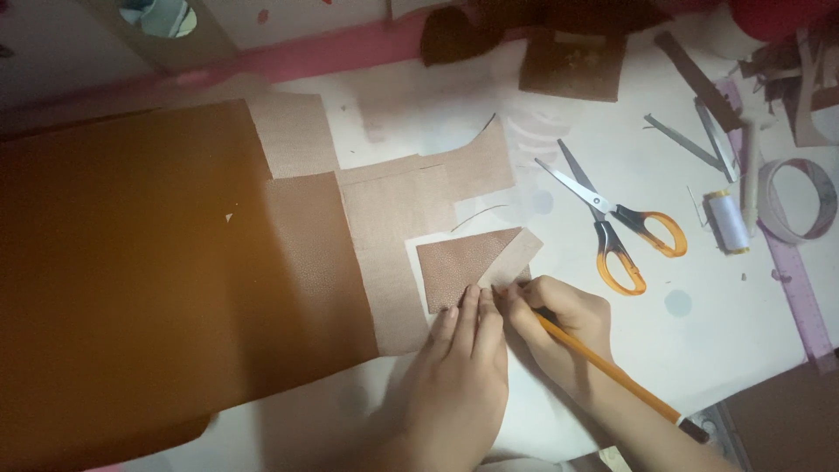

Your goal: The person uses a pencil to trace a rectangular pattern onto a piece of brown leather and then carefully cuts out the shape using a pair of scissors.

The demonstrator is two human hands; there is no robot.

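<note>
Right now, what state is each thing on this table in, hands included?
Scissors: blades open, lying flat, untouched.
Pencil: gripped in the right hand, tip at the edge of the small brown piece.
Small brown piece: flat, pinned by the left hand.
Brown sheet: spread flat.
Thread spool: lying on its side.
Tape roll: lying flat.

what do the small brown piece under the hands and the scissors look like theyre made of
Small brown piece: likely leather or faux leather, matte, with a fine pebbled grain. Scissors: shiny grey blades, apparently metal; glossy orange handles, probably plastic.
</note>
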